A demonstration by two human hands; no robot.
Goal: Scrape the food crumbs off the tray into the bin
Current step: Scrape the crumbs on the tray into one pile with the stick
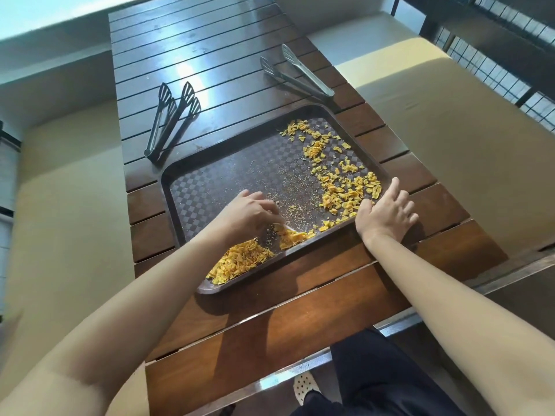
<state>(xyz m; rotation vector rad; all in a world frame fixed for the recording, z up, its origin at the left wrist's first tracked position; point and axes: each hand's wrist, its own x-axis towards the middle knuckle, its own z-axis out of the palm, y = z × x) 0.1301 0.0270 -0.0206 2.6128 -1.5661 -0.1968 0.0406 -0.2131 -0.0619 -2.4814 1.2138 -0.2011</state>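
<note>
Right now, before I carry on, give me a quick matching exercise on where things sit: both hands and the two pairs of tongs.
Things:
1. left hand
2. right hand
3. dark tongs
4. silver tongs

Places:
A. table, beyond tray's far right corner
B. inside tray, on crumbs
C. on tray's right rim
D. table, beyond tray's far left corner

Pairs: 1-B, 2-C, 3-D, 4-A

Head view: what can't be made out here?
- Bin: not in the head view at all, so its position cannot be told.
- Left hand fingertips: curled under the hand over the tray; whether they pinch crumbs is unclear.
- Tray's near-left corner: hidden by the left forearm.
- Fine specks mid-tray: too small to identify.
- Right hand: rests on the tray's right rim, covering it.
</note>
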